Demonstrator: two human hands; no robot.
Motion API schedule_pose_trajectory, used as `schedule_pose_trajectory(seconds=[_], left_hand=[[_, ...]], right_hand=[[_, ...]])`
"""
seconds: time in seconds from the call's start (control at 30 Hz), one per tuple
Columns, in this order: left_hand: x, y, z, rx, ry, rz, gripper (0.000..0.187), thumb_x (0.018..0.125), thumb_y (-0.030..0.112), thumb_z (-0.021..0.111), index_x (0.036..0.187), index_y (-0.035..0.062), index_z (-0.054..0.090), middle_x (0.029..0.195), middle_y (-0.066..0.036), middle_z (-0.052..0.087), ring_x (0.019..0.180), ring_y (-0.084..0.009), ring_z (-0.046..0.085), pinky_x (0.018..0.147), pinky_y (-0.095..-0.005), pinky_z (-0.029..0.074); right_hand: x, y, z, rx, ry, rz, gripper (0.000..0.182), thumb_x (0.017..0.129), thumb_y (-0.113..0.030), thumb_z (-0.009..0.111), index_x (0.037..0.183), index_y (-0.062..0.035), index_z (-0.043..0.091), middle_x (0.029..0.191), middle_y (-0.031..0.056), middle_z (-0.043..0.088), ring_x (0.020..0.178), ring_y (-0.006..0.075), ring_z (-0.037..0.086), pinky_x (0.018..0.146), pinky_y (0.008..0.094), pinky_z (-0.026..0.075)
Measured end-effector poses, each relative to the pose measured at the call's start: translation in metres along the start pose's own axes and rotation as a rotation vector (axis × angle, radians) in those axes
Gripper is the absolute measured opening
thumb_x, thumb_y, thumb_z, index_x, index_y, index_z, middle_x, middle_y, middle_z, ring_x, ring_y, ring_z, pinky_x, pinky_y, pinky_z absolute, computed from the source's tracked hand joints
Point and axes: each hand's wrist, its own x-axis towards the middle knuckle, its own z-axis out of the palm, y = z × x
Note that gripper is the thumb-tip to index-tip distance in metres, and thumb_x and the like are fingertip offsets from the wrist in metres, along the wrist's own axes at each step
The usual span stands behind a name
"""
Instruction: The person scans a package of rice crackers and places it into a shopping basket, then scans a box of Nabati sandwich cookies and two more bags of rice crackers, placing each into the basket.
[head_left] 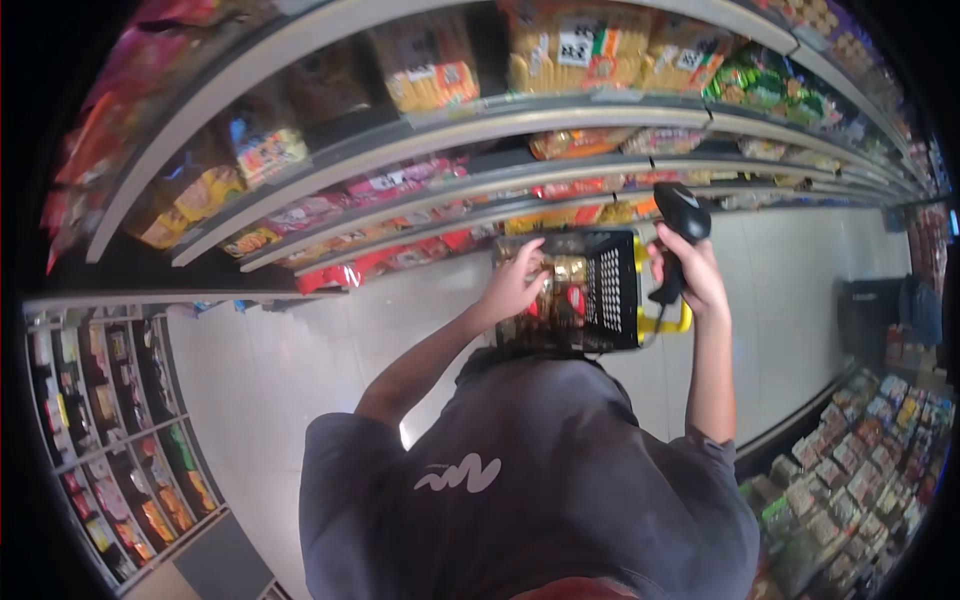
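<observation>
A black basket with yellow handles is in front of my body, holding several packages in clear and gold wrapping with red labels. Over the basket's left part is my left hand, its fingers apart and nothing visible between them. On the basket's right side, my right hand is wrapped round the grip of a black handheld scanner. The scanner's head points up toward the shelves, and a cable hangs from the lower end of its grip.
Long shelves of packaged snacks curve across the front. At the lower left stands another product rack. A display of small packs fills the lower right, with a dark bin behind it. Pale tiled floor lies between.
</observation>
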Motion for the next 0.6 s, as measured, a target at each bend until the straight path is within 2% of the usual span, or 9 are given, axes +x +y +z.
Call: schedule_pose_trajectory(seconds=[0.07, 0.1, 0.13, 0.2, 0.23, 0.27, 0.37, 0.5, 0.6], left_hand=[[-0.050, -0.068, 0.014, -0.074, -0.061, -0.283, 0.058, 0.088, 0.017, 0.064, 0.137, 0.0010, 0.037, 0.106, -0.017, 0.064, 0.088, -0.0299, 0.068, 0.077, -0.0360, 0.053], [-0.071, -0.113, 0.016, 0.282, -0.065, -0.036, 0.056, 0.088, 0.016, 0.063, 0.136, 0.0012, 0.039, 0.099, -0.016, 0.065, 0.085, -0.0302, 0.068, 0.075, -0.0352, 0.054], [-0.096, -0.127, 0.010, 0.001, -0.182, -0.476, 0.054, 0.086, 0.019, 0.063, 0.134, 0.0009, 0.044, 0.104, -0.018, 0.065, 0.087, -0.0323, 0.068, 0.076, -0.0378, 0.054], [-0.156, -0.196, 0.021, 0.138, -0.065, -0.874, 0.067, 0.078, 0.032, 0.071, 0.128, -0.0046, 0.048, 0.123, -0.026, 0.060, 0.102, -0.0384, 0.064, 0.086, -0.0402, 0.053], [-0.192, -0.252, 0.027, 0.363, -0.088, -0.784, 0.077, 0.076, 0.030, 0.074, 0.133, -0.0102, 0.041, 0.096, -0.023, 0.067, 0.079, -0.0276, 0.068, 0.073, -0.0378, 0.055], [-0.215, -0.271, 0.027, 0.417, -0.082, -0.815, 0.078, 0.076, 0.030, 0.073, 0.134, -0.0114, 0.041, 0.102, -0.025, 0.065, 0.079, -0.0295, 0.068, 0.073, -0.0390, 0.055], [-0.228, -0.262, 0.000, 0.177, -0.192, -1.174, 0.057, 0.080, 0.019, 0.066, 0.124, -0.0120, 0.049, 0.076, -0.015, 0.062, 0.059, -0.0204, 0.063, 0.049, -0.0324, 0.050], [-0.237, -0.260, 0.012, 0.080, 0.069, -1.109, 0.033, 0.083, 0.017, 0.063, 0.106, -0.0070, 0.059, 0.072, -0.010, 0.061, 0.057, -0.0181, 0.061, 0.047, -0.0306, 0.049], [-0.230, -0.218, 0.048, -0.072, 0.258, -1.081, 0.046, 0.082, 0.022, 0.067, 0.114, -0.0083, 0.057, 0.076, -0.013, 0.065, 0.061, -0.0205, 0.064, 0.053, -0.0329, 0.052]], right_hand=[[-0.049, 0.010, -0.030, -0.023, 0.054, 0.073, 0.030, 0.091, -0.014, 0.066, 0.111, 0.0041, 0.055, 0.078, 0.0136, 0.064, 0.049, 0.0155, 0.059, 0.045, 0.0269, 0.047], [-0.073, 0.006, -0.043, -0.048, 0.086, 0.079, 0.032, 0.091, -0.014, 0.065, 0.114, 0.0049, 0.053, 0.078, 0.0139, 0.064, 0.049, 0.0154, 0.059, 0.045, 0.0268, 0.047], [-0.097, 0.002, -0.054, -0.046, 0.148, 0.051, 0.035, 0.091, -0.014, 0.064, 0.117, 0.0058, 0.052, 0.079, 0.0145, 0.064, 0.049, 0.0156, 0.058, 0.045, 0.0264, 0.047], [-0.142, -0.011, -0.071, -0.052, 0.245, -0.004, 0.043, 0.091, -0.018, 0.062, 0.123, 0.0080, 0.049, 0.082, 0.0160, 0.062, 0.048, 0.0161, 0.058, 0.045, 0.0252, 0.048], [-0.162, -0.019, -0.079, -0.094, 0.260, -0.075, 0.050, 0.091, -0.022, 0.061, 0.126, 0.0100, 0.046, 0.084, 0.0175, 0.061, 0.049, 0.0165, 0.058, 0.046, 0.0238, 0.048], [-0.181, -0.027, -0.086, -0.060, 0.257, -0.156, 0.053, 0.092, -0.024, 0.061, 0.127, 0.0117, 0.044, 0.084, 0.0180, 0.060, 0.049, 0.0166, 0.057, 0.046, 0.0231, 0.047], [-0.217, -0.036, -0.121, 0.130, 0.163, -0.378, 0.061, 0.095, -0.029, 0.058, 0.131, 0.0162, 0.038, 0.088, 0.0210, 0.058, 0.049, 0.0175, 0.056, 0.045, 0.0217, 0.047], [-0.226, -0.037, -0.161, 0.202, 0.088, -0.456, 0.061, 0.095, -0.028, 0.057, 0.132, 0.0166, 0.036, 0.096, 0.0228, 0.056, 0.054, 0.0176, 0.055, 0.046, 0.0225, 0.047], [-0.210, -0.027, -0.175, -0.102, 0.255, -0.284, 0.054, 0.091, -0.023, 0.063, 0.128, 0.0126, 0.045, 0.091, 0.0194, 0.059, 0.052, 0.0162, 0.056, 0.048, 0.0223, 0.045]])
